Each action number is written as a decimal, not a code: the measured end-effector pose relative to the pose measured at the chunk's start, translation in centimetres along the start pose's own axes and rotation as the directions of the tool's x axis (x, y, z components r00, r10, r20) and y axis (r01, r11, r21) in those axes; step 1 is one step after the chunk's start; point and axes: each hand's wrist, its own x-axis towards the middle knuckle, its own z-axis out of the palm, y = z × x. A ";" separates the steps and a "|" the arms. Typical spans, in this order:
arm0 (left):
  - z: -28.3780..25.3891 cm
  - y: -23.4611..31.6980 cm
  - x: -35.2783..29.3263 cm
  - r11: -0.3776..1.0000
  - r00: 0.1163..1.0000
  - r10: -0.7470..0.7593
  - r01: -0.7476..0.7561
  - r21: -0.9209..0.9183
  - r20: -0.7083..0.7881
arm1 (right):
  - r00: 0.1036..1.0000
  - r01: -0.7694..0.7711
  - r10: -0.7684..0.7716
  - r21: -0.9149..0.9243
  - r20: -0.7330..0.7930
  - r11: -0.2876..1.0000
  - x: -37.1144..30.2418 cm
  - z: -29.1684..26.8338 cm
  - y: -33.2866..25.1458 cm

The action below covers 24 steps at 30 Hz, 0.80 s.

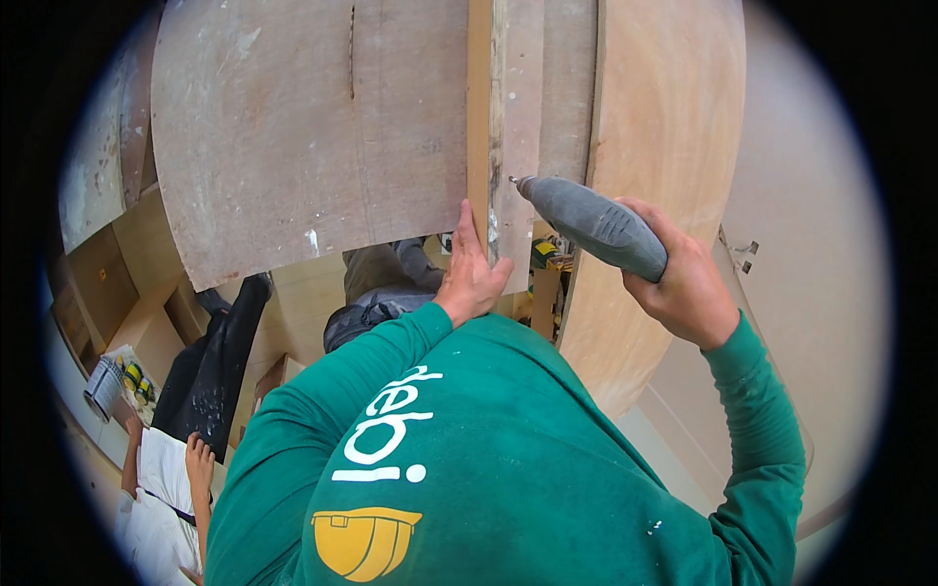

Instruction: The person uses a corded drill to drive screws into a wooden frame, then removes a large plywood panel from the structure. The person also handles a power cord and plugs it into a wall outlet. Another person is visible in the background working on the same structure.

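A dark grey power drill is gripped in my right hand, pointing left. Its short bit ends just right of a narrow wooden strip; I cannot tell whether the tip touches wood. My left hand holds the strip's near end, with the index finger stretched along the left side and the thumb on the right. The other fingers are mostly hidden. To the left of the strip lies a wide, worn plywood panel with a dark slit and white paint marks.
A curved light plywood piece is right of the drill. Below the panel on the left, another person in a white shirt and dark trousers is near a metal can and wooden boxes.
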 end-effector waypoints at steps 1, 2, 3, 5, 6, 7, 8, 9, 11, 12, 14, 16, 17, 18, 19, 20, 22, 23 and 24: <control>0.0 0.3 -0.1 1.000 1.000 -0.016 0.016 -0.015 0.000 | 1.000 -0.004 0.004 0.000 -0.002 1.000 0.0 0.0 0.0; 0.0 0.1 0.0 1.000 1.000 -0.009 0.009 -0.012 -0.004 | 1.000 0.003 -0.004 -0.003 -0.002 1.000 0.1 0.1 0.1; 0.0 0.0 0.0 1.000 1.000 -0.002 0.002 -0.009 -0.009 | 1.000 0.012 -0.012 -0.006 -0.001 1.000 0.1 0.1 0.2; 0.1 0.0 0.0 1.000 1.000 0.005 -0.005 -0.006 -0.013 | 1.000 0.021 -0.021 0.000 -0.007 1.000 0.2 0.3 0.3; 0.1 0.0 0.0 1.000 1.000 0.004 -0.004 -0.007 -0.013 | 1.000 0.021 -0.021 0.010 -0.013 1.000 0.1 0.5 0.2; 0.0 0.1 -0.1 1.000 1.000 0.004 -0.004 -0.008 -0.013 | 1.000 0.022 -0.022 0.019 -0.019 1.000 0.1 0.7 0.1; 0.0 0.2 -0.1 1.000 1.000 -0.010 0.010 -0.012 -0.006 | 0.999 0.027 -0.026 0.021 -0.027 0.999 0.1 0.7 0.2; 0.0 0.3 -0.1 1.000 1.000 -0.024 0.024 -0.016 0.000 | 0.999 0.031 -0.030 0.023 -0.034 0.999 0.1 0.7 0.4; 0.0 0.2 0.0 1.000 1.000 -0.024 0.024 -0.017 0.003 | 0.999 0.025 -0.025 0.011 -0.031 1.000 0.2 0.8 0.4; 0.0 0.1 0.0 1.000 1.000 -0.011 0.011 -0.016 -0.002 | 1.000 0.015 -0.015 -0.002 -0.019 1.000 0.2 0.9 0.1; -0.1 0.2 0.0 1.000 1.000 -0.011 0.012 -0.011 0.005 | 1.000 0.021 -0.022 -0.020 -0.012 1.000 0.3 0.8 0.1; -0.3 0.4 0.0 0.999 0.999 -0.039 0.039 -0.004 0.027 | 0.998 0.055 -0.056 -0.029 -0.021 0.998 0.6 0.7 0.8; -0.3 0.4 0.1 0.999 0.999 -0.036 0.036 -0.005 0.028 | 0.998 0.064 -0.065 -0.037 -0.018 0.997 0.8 0.6 0.8; -0.3 0.3 0.1 0.999 0.999 -0.033 0.033 -0.006 0.030 | 0.997 0.073 -0.074 -0.046 -0.015 0.996 0.9 0.4 0.8; -0.3 0.3 0.2 1.000 0.999 -0.030 0.030 -0.007 0.031 | 0.997 0.082 -0.082 -0.055 -0.012 0.995 1.0 0.3 0.7; -0.3 0.4 0.2 1.000 0.999 -0.031 0.031 0.003 0.028 | 0.997 0.075 -0.075 -0.067 -0.004 0.995 1.0 0.3 0.5; -0.4 0.6 0.2 0.999 0.999 -0.033 0.032 0.024 0.023 | 0.998 0.061 -0.060 -0.092 0.011 0.994 1.0 0.3 -0.3; -0.4 0.5 0.2 0.999 0.999 -0.037 0.037 0.015 0.027 | 0.998 0.062 -0.061 -0.099 0.015 0.993 1.1 0.4 -0.3; -0.4 0.4 0.2 0.999 0.999 -0.042 0.042 0.006 0.030 | 0.998 0.063 -0.061 -0.107 0.018 0.992 1.2 0.4 -0.1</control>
